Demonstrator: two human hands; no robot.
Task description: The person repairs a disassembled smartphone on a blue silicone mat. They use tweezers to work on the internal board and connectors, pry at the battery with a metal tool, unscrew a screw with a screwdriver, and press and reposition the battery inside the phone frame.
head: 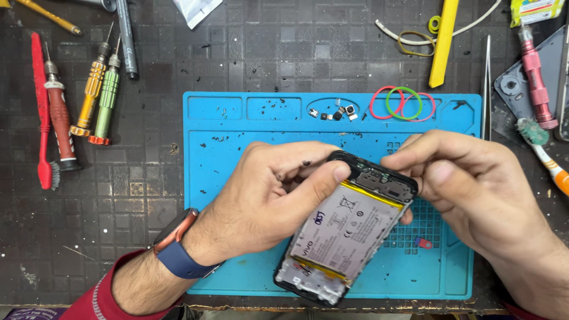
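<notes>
We see the left hand (269, 192) gripping an opened phone (347, 228) from nine o'clock, thumb pressed on its pale battery (349, 228). The right hand (474, 189), at three o'clock, pinches the phone's top edge. The phone tilts above a blue mat (225, 142); rubber bands (403, 102) lie at twelve o'clock and screwdrivers (98, 89) at ten.
</notes>
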